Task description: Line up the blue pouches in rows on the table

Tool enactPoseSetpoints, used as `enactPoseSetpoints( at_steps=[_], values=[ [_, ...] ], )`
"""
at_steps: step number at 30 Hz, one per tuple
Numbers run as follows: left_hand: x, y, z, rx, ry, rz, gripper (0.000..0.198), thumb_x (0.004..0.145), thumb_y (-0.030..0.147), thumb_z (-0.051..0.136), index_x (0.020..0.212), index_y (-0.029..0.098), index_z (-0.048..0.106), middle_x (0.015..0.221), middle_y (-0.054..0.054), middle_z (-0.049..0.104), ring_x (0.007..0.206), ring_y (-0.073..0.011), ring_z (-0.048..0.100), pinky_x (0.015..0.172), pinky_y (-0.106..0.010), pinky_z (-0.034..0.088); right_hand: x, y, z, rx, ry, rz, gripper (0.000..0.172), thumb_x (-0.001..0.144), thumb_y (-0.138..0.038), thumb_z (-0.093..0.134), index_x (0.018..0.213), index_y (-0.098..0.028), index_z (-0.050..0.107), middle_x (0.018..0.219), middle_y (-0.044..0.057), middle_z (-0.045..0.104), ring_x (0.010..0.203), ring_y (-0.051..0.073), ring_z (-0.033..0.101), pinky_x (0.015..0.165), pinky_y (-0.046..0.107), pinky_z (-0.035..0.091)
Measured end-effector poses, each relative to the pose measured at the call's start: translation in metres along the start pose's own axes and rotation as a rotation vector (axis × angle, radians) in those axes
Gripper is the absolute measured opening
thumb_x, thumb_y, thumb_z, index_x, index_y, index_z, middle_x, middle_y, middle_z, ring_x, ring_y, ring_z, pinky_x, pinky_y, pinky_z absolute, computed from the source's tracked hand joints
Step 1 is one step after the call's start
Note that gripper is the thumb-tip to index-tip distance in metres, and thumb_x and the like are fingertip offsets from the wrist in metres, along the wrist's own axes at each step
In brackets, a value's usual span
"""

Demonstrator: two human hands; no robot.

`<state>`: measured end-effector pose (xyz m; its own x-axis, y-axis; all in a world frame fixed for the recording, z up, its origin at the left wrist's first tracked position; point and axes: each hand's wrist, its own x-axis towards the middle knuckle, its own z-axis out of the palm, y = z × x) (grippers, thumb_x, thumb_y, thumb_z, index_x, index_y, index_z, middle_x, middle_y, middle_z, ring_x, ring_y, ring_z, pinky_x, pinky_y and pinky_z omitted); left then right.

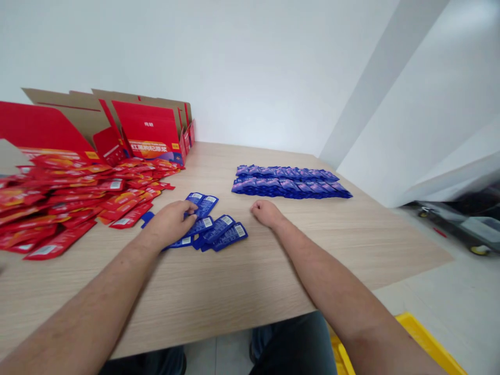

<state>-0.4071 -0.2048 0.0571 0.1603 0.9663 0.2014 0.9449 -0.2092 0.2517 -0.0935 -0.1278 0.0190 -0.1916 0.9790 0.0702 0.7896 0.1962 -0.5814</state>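
My left hand is over a small loose pile of dark blue sachets. Its thumb and fingers are curled at one blue sachet at the back of the pile, and the palm hides part of the others. Closed in a loose fist, my right hand rests on the table just right of the pile, with nothing visible in it. Beyond it, blue-purple sachets lie overlapped in two long, neat rows. White label patches show on the loose sachets.
A large heap of red sachets spreads over the left of the wooden table. Behind it stand open red cartons against the white wall. A yellow crate is below the table at right, and a wheeled cart stands farther off.
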Motion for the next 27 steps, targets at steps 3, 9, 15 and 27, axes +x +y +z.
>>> enactPoseSetpoints(
  at_steps=[3,9,15,27],
  values=[
    [-0.005,0.001,0.002,-0.071,0.028,0.026,0.035,0.087,0.042,0.043,0.104,0.025,0.069,0.112,-0.008,0.076,0.109,-0.0273,0.070,0.101,-0.039,0.055,0.002,0.000,0.002,-0.006,0.011,0.025,0.021,0.091,-0.024,0.059,0.071,-0.020,0.061,0.067,0.000,0.063,0.069,0.015,0.055,0.065,0.026,0.036],
    [-0.005,0.006,0.011,-0.135,0.029,0.117,0.039,0.088,0.042,0.041,0.107,0.023,0.070,0.112,-0.010,0.076,0.108,-0.0282,0.070,0.101,-0.041,0.054,-0.003,0.005,0.004,-0.007,0.037,-0.012,0.020,0.095,-0.028,0.057,0.079,-0.019,0.066,0.073,0.001,0.067,0.074,0.016,0.059,0.070,0.026,0.040],
    [-0.007,0.011,0.015,-0.166,-0.009,0.208,0.038,0.092,0.042,0.042,0.104,0.022,0.072,0.109,-0.009,0.077,0.106,-0.0273,0.070,0.097,-0.040,0.055,-0.010,0.008,0.001,0.070,0.006,-0.168,0.022,0.099,-0.021,0.054,0.094,-0.019,0.075,0.095,0.005,0.075,0.092,0.018,0.067,0.085,0.027,0.046],
    [-0.009,0.010,0.014,-0.190,0.040,0.220,0.036,0.093,0.040,0.045,0.104,0.020,0.073,0.104,-0.009,0.077,0.101,-0.0259,0.071,0.095,-0.039,0.055,-0.025,-0.008,0.005,0.049,-0.026,-0.489,0.017,0.092,-0.013,0.064,0.106,-0.017,0.073,0.097,0.007,0.069,0.086,0.017,0.062,0.085,0.032,0.050]
  ],
)
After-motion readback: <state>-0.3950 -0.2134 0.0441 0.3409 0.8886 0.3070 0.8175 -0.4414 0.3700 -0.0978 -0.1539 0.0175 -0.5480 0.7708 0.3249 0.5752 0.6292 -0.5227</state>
